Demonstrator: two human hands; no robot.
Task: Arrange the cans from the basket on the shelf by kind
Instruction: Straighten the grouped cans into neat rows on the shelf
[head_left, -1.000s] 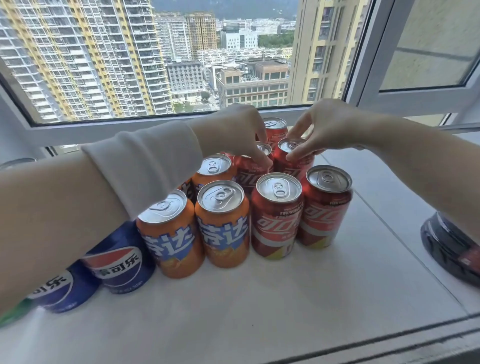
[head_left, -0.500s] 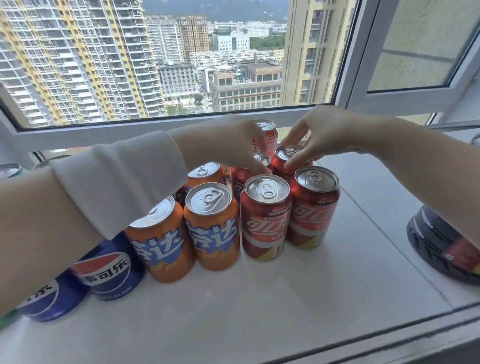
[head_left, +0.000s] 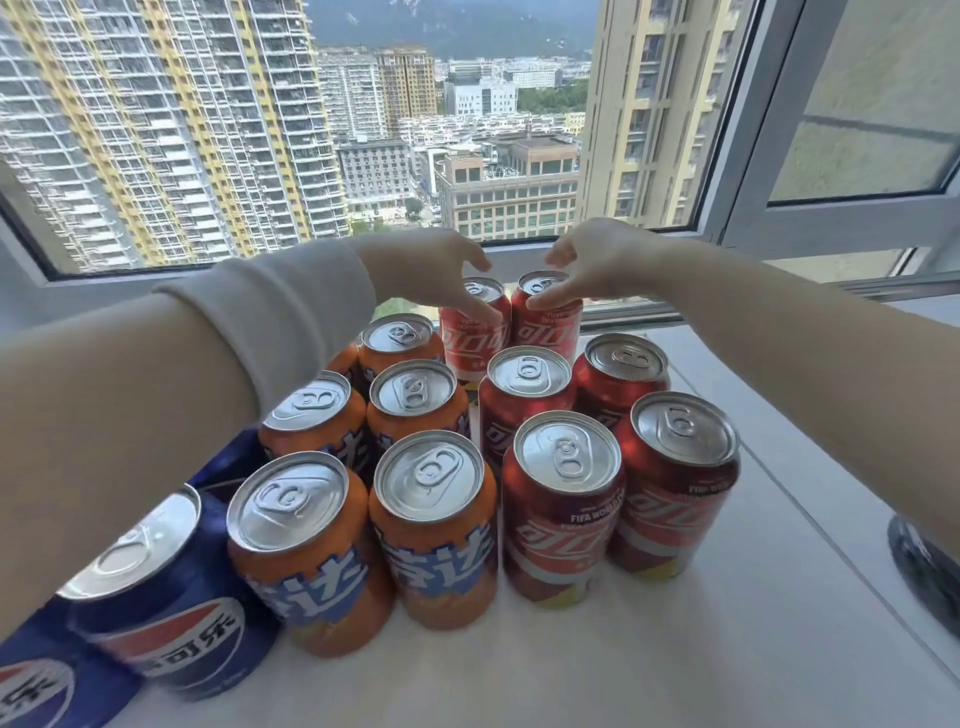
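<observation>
Red cola cans (head_left: 566, 519) stand upright in two columns on the right of the white shelf (head_left: 675, 654). Orange cans (head_left: 431, 535) stand to their left, and blue cola cans (head_left: 171, 603) sit at the far left, partly behind my left forearm. My left hand (head_left: 441, 270) reaches to the back row, its fingertips on the back left red can (head_left: 470, 340) and its thumb lifted. My right hand (head_left: 592, 265) has its fingertips on the top rim of the back right red can (head_left: 550, 327), thumb apart. Neither hand is closed around a can.
A dark round container (head_left: 924, 577) sits at the right edge, mostly cut off. The window frame (head_left: 649, 312) runs right behind the back cans. Bare shelf lies in front of the cans and to their right.
Both hands moved from the middle-row red cans back toward the window, to the rear pair. Their pinched fingers have spread apart. The camera has come closer to the cans.
</observation>
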